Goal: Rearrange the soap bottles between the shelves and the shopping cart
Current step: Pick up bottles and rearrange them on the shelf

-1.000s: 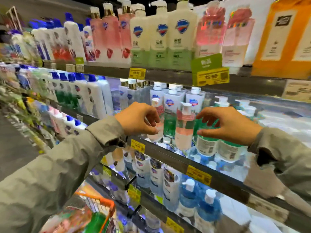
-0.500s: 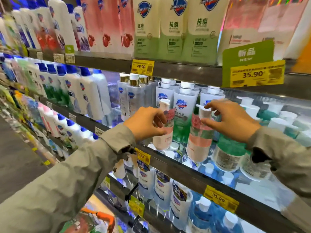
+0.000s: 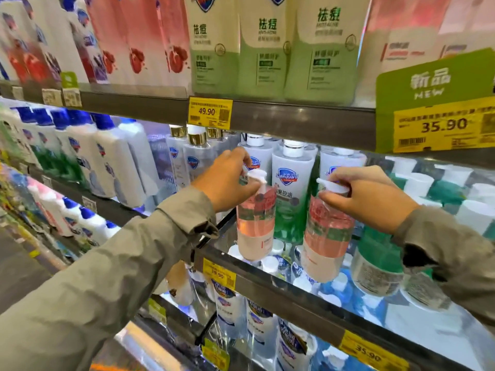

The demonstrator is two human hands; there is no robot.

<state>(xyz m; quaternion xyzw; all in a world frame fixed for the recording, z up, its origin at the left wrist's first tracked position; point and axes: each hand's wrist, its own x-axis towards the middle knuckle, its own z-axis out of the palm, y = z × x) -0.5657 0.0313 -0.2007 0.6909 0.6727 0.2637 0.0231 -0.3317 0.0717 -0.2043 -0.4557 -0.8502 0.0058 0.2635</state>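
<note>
Head view, left grip [image 3: 227, 183] pinching pump top of left pink soap bottle [image 3: 255, 228], right grip [image 3: 367, 202] curled round pump top of right pink soap bottle [image 3: 326, 239], both upright at near edge of middle shelf [image 3: 267, 287], green Safeguard bottle [image 3: 290, 194] just behind, between them

I am in a shop, in the toiletries aisle: long metal shelves [image 3: 294, 121] packed with rows of branded soap bottles [image 3: 292, 183], yellow price tags [image 3: 210, 113] clipped along the shelf edges, and a green "NEW" sign [image 3: 434, 81].
</note>
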